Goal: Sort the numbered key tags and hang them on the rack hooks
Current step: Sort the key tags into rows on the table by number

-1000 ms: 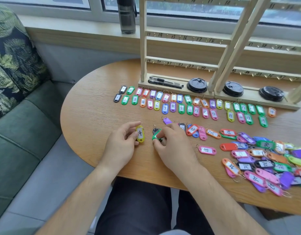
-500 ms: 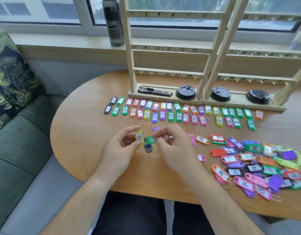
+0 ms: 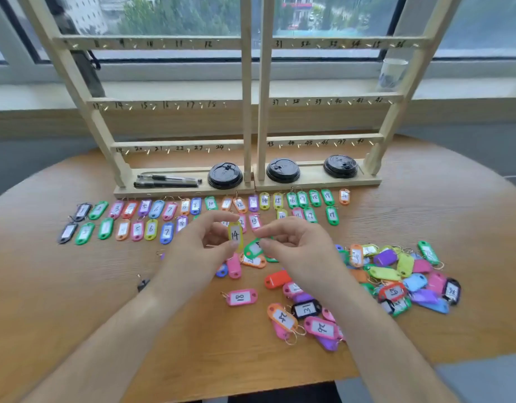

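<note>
My left hand (image 3: 198, 245) pinches a yellow key tag marked 14 (image 3: 235, 235) upright between thumb and fingers, above the table. My right hand (image 3: 294, 245) pinches a green key tag (image 3: 253, 249) right beside it. Two rows of sorted tags (image 3: 169, 210) lie in number order along the foot of the wooden rack (image 3: 251, 112). The rack's numbered hooks carry no tags. A loose pile of mixed tags (image 3: 396, 274) lies to the right, and a pink tag marked 18 (image 3: 241, 296) lies alone in front of my hands.
Two black pens (image 3: 166, 181) and three black cup lids (image 3: 225, 175) rest on the rack's base. A small dark tag (image 3: 142, 284) lies alone at the left. A paper cup (image 3: 393, 74) stands on the window sill. The round wooden table (image 3: 76, 315) ends close to me.
Both hands have lifted off the table with their tags and drawn together. The view has tilted up towards the rack. A dark tag that hung near the green one now lies on the table.
</note>
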